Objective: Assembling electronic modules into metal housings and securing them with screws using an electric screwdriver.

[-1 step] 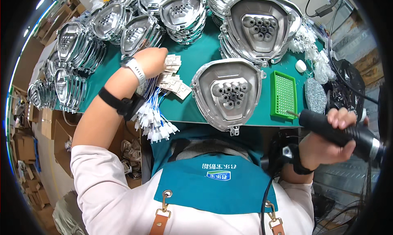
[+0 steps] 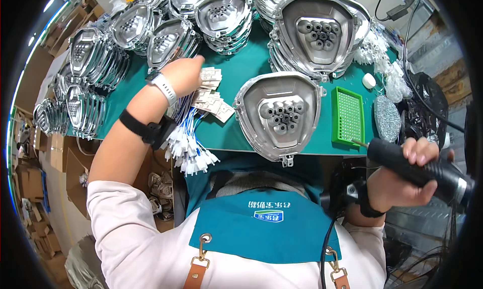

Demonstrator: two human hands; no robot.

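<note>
My right hand (image 2: 402, 186) grips a black electric screwdriver (image 2: 402, 160) at the right. Its thin bit points left, by the near corner of a green perforated screw tray (image 2: 347, 115). My left hand (image 2: 185, 73) is curled, back upward, at the far end of a bundle of wires with white connectors (image 2: 193, 155). The fingertips are hidden, and so is whatever they hold. Small white boards (image 2: 211, 99) lie fanned beside that hand. A silver metal lamp housing (image 2: 282, 110), with a cluster of round cups in its middle, sits before me at the table's near edge.
Stacks of similar housings (image 2: 224, 17) fill the back and left of the green table (image 2: 229, 70). A taller stack (image 2: 322, 32) stands behind the single housing. White connectors (image 2: 375, 47), a round white object (image 2: 369, 81), a silvery glittery pad (image 2: 387, 119) and black plastic (image 2: 427, 95) lie right.
The screwdriver has dipped very slightly along with my right hand. My left hand is a touch further left. The housing and the tray stay put.
</note>
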